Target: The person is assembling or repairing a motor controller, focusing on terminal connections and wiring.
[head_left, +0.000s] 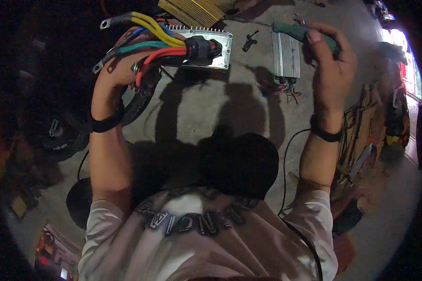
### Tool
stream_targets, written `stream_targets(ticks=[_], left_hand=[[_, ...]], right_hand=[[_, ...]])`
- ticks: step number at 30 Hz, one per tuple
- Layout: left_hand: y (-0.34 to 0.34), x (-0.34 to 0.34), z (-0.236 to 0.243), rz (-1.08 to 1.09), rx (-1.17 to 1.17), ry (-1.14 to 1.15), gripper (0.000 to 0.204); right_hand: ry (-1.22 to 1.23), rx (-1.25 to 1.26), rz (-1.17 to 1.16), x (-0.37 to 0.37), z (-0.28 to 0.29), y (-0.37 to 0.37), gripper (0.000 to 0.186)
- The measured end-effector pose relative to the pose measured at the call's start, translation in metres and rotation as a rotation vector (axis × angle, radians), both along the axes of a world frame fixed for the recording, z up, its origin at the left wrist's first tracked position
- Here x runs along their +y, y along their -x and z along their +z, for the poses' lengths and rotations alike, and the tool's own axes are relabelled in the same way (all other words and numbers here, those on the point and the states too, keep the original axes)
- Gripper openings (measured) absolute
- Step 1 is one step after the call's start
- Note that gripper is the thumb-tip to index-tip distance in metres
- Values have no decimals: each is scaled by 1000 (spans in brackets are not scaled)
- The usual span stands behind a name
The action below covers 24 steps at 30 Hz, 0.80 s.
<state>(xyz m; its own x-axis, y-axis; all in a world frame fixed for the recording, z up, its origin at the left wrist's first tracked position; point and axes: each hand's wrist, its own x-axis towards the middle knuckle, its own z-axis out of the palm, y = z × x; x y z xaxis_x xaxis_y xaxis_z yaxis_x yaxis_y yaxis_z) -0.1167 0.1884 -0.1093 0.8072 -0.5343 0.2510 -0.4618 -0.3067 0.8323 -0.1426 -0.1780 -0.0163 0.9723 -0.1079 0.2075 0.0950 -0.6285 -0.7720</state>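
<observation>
Floor (197,114) | left hand (116,72) grips wired box (201,34) by left end | right hand (334,63) clasps green tool (290,31)

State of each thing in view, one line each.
left hand: holding wired box, fingers partly hidden
right hand: gripping green tool
wired box: held up, cables attached
yellow cables: lugged end unattached
silver box: on floor, wires splayed
black part: on floor
gold box: partly cut off

Silver cabled box (202,34) left of green tool (290,31)
</observation>
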Motion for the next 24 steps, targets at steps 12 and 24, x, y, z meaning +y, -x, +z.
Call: stream_targets(ticks=[12, 24], left_hand=[[0, -21, 3, -149, -438, -234, 39], [19, -15, -13, 34, -41, -26, 37]], right_hand=[[256, 16, 184, 24, 28, 7, 23], [210, 56, 201, 26, 34, 7, 25]])
